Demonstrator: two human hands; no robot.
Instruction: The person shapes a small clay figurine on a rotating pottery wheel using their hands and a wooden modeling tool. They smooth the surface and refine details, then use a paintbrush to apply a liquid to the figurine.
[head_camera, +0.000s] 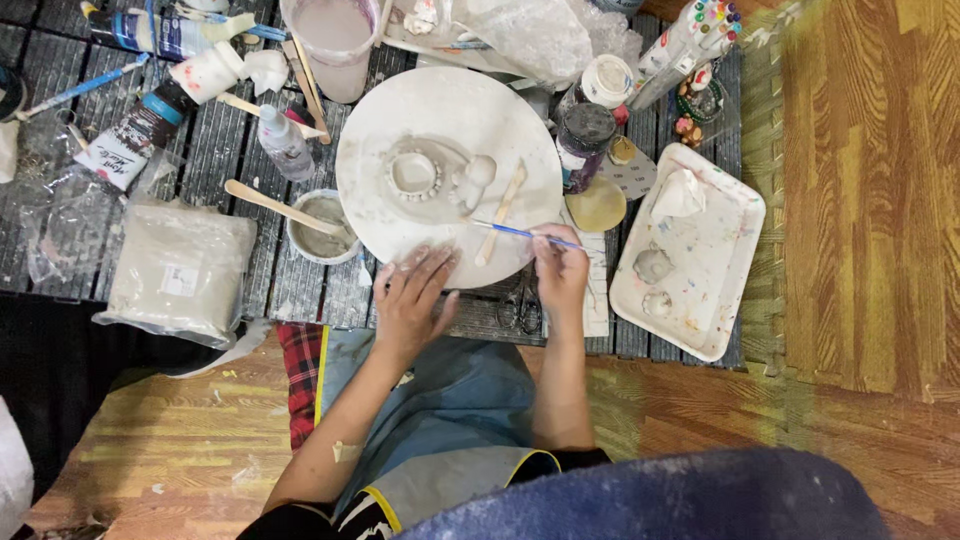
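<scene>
Here, right hand (560, 272) grips thin blue-handled brush (525, 234); left hand (412, 297) rests flat, released, at six o'clock on round white clay-smeared board (448, 110).

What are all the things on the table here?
Round white turntable: one, centre.
Small white clay piece: one, on turntable.
Wooden modelling stick: one, on turntable.
Blue-handled thin brush: one, in right hand.
Small bowl of grey slip: one, left of turntable.
Bagged pale clay block: one, far left.
White rectangular tray: one, right.
Clear plastic cup: one, top.
Left hand: resting on turntable edge.
Right hand: holding brush.
</scene>
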